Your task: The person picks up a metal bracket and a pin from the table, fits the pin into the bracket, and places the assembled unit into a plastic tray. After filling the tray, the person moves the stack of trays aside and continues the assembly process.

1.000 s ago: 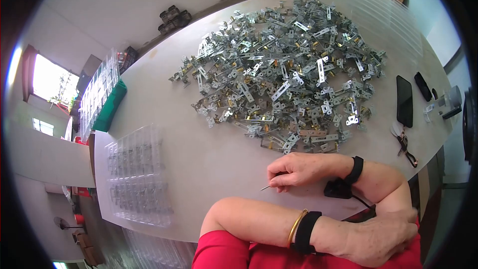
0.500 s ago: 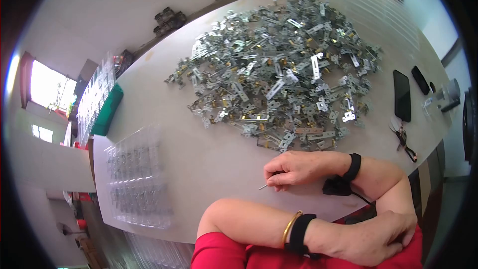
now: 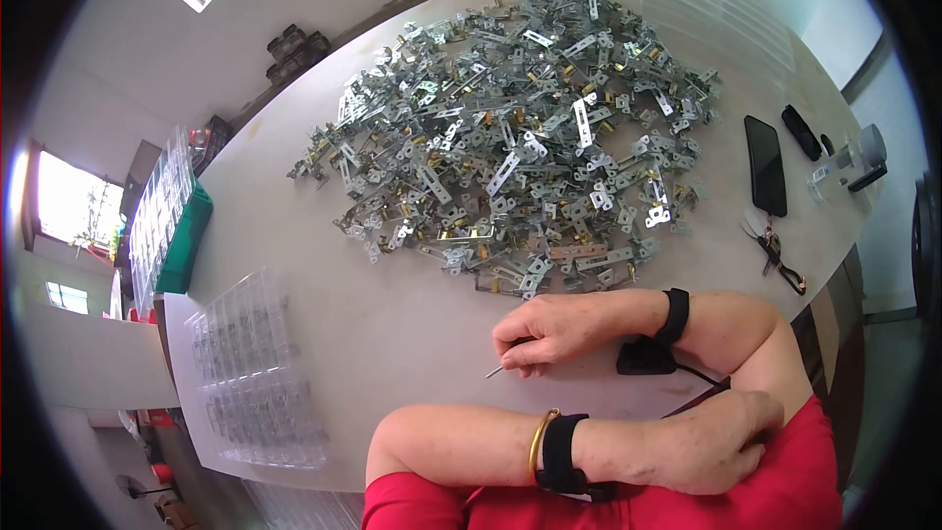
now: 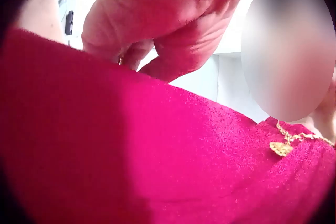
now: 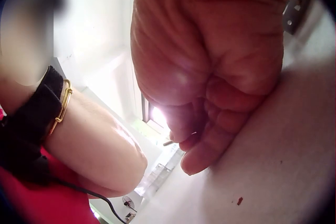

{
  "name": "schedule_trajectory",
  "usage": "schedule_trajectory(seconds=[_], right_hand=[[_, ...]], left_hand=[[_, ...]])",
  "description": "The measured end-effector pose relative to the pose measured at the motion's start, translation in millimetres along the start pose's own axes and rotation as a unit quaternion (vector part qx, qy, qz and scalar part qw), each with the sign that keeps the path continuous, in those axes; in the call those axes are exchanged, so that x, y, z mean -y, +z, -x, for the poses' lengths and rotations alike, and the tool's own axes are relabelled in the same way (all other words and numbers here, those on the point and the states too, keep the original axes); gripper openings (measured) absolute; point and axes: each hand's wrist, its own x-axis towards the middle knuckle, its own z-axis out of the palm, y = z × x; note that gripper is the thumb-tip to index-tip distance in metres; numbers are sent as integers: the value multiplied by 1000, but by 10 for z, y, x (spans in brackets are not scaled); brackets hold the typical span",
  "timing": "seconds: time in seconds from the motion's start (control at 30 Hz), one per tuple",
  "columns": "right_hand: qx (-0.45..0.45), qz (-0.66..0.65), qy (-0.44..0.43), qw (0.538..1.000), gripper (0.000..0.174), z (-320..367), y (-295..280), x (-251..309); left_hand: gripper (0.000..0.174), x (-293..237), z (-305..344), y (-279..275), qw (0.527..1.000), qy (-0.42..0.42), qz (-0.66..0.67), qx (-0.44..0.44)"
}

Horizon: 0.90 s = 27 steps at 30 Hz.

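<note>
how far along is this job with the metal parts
The clear trays at left hold rows of parts, so look done. The right hand pinches a thin metal rod; the left hand shows nothing held. The big heap of loose parts seems left to do.

bright daylight, glaring window (image 3: 74,194), dark fisheye-curved edges, soft wrist views

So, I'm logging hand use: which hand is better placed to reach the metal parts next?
Probably the right hand: it lies near the metal parts, though it holds a thin rod. The left hand is farther back, by the red clothing.
</note>
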Motion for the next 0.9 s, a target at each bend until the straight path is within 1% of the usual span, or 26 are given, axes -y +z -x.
schedule_trajectory(seconds=[0.07, 0.1, 0.17, 0.2, 0.23, 0.27, 0.3, 0.37, 0.4, 0.47, 0.5, 0.57, 0.6, 0.67, 0.7, 0.73, 0.77, 0.8, 0.87, 0.9], right_hand=[[1, 6, 2, 1000, 24, 5, 6, 24], [-2, 6, 8, 1000, 24, 6, 9, 32], [-2, 7, 14, 1000, 25, 7, 19, 34], [-5, 1, 18, 1000, 25, 10, 23, 35], [-8, -4, 22, 1000, 25, 3, 23, 44], [-5, -1, 23, 1000, 25, -10, 23, 59], [-4, 0, 30, 1000, 25, -17, 24, 69], [-9, 1, 40, 999, 25, -25, 37, 86], [-8, 8, 43, 999, 25, -50, 41, 92], [-23, 13, 55, 998, 25, -81, 53, 67], [-17, 21, 35, 999, 24, -105, 61, 21], [-9, 37, 13, 999, 24, -124, 79, -45], [-3, 47, 11, 999, 24, -134, 69, -54], [-6, 42, 8, 999, 24, -148, 90, -67], [-26, 37, 20, 999, 24, -138, 90, -66], [-16, 40, 17, 999, 24, -157, 103, -53], [-1, 47, 12, 999, 23, -166, 95, -36], [-5, 48, 15, 999, 23, -156, 85, 2], [1, 41, 39, 998, 22, -147, 79, 69], [2, 41, 43, 998, 22, -161, 71, 64]], left_hand=[[18, -118, 44, -34, 999, -29, 2, 30], [18, -90, 52, -3, 999, -28, 2, 29], [25, 27, 55, 113, 995, 80, -55, -28], [25, 52, 64, 138, 995, 81, -55, -31], [30, 74, 70, 157, 981, 110, -116, -108], [34, 98, 67, 171, 957, 137, -177, -183], [34, 107, 53, 182, 957, 139, -178, -183], [38, 126, 24, 216, 972, 110, -108, -178], [38, 93, 42, 183, 973, 113, -107, -171], [43, 50, 106, 107, 989, 115, -56, -80], [43, 4, 147, 99, 990, 120, -51, -62], [29, -85, 263, 108, 990, 142, -12, -1], [26, -97, 323, 109, 985, 170, -8, -8], [24, -159, 394, 86, 989, 149, 13, -21], [24, -159, 415, 64, 994, 101, 34, -20], [24, -157, 444, 49, 997, 51, 53, -26], [30, -161, 460, 32, 997, -21, 76, -27], [30, -156, 452, 37, 997, -19, 76, -22], [45, -138, 437, 58, 971, -58, 223, -67], [45, -148, 438, 41, 970, -55, 226, -65]])
